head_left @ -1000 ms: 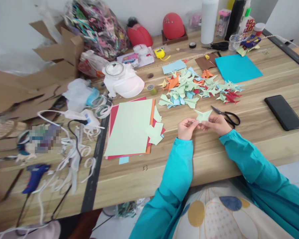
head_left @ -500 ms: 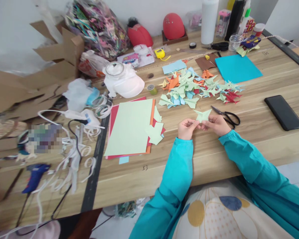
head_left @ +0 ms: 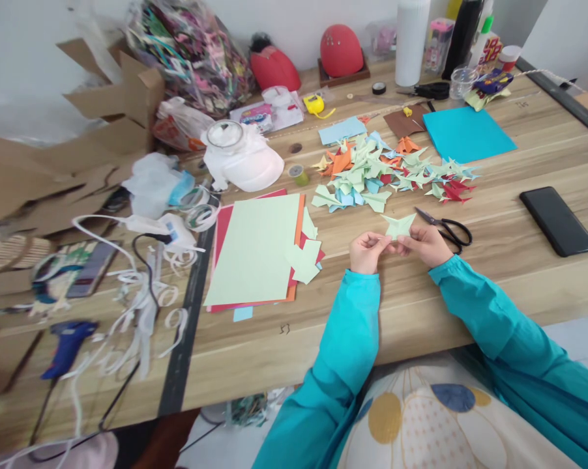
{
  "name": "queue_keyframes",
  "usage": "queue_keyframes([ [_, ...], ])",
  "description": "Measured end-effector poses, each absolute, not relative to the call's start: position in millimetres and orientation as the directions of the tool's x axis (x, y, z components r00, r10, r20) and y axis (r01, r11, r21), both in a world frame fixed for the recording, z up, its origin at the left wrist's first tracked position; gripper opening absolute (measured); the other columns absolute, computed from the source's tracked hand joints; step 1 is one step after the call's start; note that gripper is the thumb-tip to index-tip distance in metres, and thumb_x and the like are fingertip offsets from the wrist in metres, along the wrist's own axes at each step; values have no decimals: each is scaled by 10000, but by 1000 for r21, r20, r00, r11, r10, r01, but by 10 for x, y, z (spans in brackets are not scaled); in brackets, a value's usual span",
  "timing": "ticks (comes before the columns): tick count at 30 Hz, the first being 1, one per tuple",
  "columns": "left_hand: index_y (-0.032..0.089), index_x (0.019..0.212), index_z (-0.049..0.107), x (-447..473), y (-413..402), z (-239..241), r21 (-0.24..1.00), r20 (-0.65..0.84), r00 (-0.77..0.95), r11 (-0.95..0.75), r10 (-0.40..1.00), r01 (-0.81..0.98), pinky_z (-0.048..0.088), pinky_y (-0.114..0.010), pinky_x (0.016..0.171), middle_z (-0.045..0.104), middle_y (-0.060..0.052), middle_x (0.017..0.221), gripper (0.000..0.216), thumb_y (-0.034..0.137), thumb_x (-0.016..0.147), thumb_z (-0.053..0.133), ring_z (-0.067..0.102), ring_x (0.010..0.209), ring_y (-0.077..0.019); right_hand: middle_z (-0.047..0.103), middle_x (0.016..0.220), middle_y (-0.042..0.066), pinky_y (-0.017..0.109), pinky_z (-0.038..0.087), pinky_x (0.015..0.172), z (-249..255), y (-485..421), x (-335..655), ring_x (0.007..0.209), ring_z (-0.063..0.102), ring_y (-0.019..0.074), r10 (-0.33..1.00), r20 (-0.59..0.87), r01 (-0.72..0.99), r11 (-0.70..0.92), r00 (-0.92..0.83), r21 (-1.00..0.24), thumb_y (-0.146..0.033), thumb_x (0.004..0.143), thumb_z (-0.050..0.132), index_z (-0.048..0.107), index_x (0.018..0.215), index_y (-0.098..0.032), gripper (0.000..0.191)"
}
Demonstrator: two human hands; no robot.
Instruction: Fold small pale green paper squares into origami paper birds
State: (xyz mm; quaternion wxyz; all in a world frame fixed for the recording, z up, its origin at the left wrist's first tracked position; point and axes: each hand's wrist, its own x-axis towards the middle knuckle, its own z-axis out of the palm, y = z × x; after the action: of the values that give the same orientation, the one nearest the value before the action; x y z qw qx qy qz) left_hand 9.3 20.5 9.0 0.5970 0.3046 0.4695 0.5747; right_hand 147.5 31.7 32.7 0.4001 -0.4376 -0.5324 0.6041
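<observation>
Pale green folded paper (head_left: 399, 226), its pointed corners spread, is held up over the wooden table (head_left: 421, 319), just to the right of the paper stack (head_left: 255, 251).

Well left of the stack and farther back is a cardboard box (head_left: 145, 88), flaps standing up; what it holds cannot be made out. Left of the stack, toward the near side, lies a blue glue gun (head_left: 68, 345). Behind the stack, off to the left, a big clear bag (head_left: 191, 58) bulges with many-coloured strips. A smaller bag (head_left: 181, 124) with orange print sits nearer the stack, its contents hidden.

Small pale green pieces (head_left: 306, 262) overlap the stack's right edge. Far behind the stack and a little right, a brown tray (head_left: 366, 70) holds a red pincushion (head_left: 341, 49) stuck with pins. Nearer, behind and right of the stack, spreads a loose pile of folded pieces (head_left: 362, 166) in green, orange, blue and red.

Right of the stack, the left hand (head_left: 369, 253) has its fingers curled in, thumb and fingertips pinching the folded paper's near left part. The right hand (head_left: 427, 245), a bit farther from the stack, is closed the same way on the near right part.

Beyond it from the stack lie black-handled scissors (head_left: 451, 229). Far back on the right of the stack stand a white bottle (head_left: 411, 42), a clear box (head_left: 439, 45) with pink items inside and a clear cup (head_left: 463, 83). Farthest right of the stack lies a black phone (head_left: 558, 221).
</observation>
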Motion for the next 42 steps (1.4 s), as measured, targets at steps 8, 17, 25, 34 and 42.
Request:
queue_keyframes([
  [8, 143, 606, 524, 94, 201, 146, 869, -250, -55, 199, 967, -453, 475, -253, 497, 600, 9, 447, 354, 364, 475, 768, 586, 440, -131, 633, 538, 42, 253, 472, 480, 341, 317, 1479, 466, 561, 120, 950, -114, -59, -136, -290, -989, -468, 587, 704, 610, 600, -132, 349],
  [17, 143, 627, 526, 87, 204, 85, 888, -219, -69, 169, 973, -428, 477, -253, 508, 600, 12, 450, 341, 356, 501, 759, 587, 443, -130, 640, 531, 45, 256, 471, 480, 342, 318, 1485, 455, 560, 120, 941, -165, -108, -205, -295, -973, -447, 585, 715, 615, 563, -128, 335],
  [25, 147, 649, 518, 74, 208, 82, 930, -147, -83, 109, 986, -352, 456, -229, 514, 614, 13, 489, 313, 327, 535, 747, 609, 487, -133, 633, 496, 44, 240, 451, 463, 370, 309, 1465, 432, 548, 113, 937, -205, -161, -257, -285, -953, -463, 577, 711, 618, 537, -124, 353],
  [34, 151, 627, 482, 62, 219, 5, 949, -128, -67, 102, 990, -298, 447, -219, 506, 634, -2, 500, 326, 359, 564, 724, 601, 467, -121, 636, 503, 46, 240, 451, 459, 339, 313, 1466, 431, 549, 113, 933, -190, -154, -245, -304, -957, -496, 569, 701, 616, 530, -122, 386],
  [42, 153, 618, 466, 66, 216, 8, 935, -150, -64, 121, 987, -334, 466, -245, 517, 627, 1, 483, 359, 376, 538, 735, 600, 462, -133, 635, 504, 44, 242, 459, 467, 346, 318, 1474, 435, 548, 110, 932, -184, -131, -235, -313, -963, -499, 573, 696, 606, 521, -125, 388],
])
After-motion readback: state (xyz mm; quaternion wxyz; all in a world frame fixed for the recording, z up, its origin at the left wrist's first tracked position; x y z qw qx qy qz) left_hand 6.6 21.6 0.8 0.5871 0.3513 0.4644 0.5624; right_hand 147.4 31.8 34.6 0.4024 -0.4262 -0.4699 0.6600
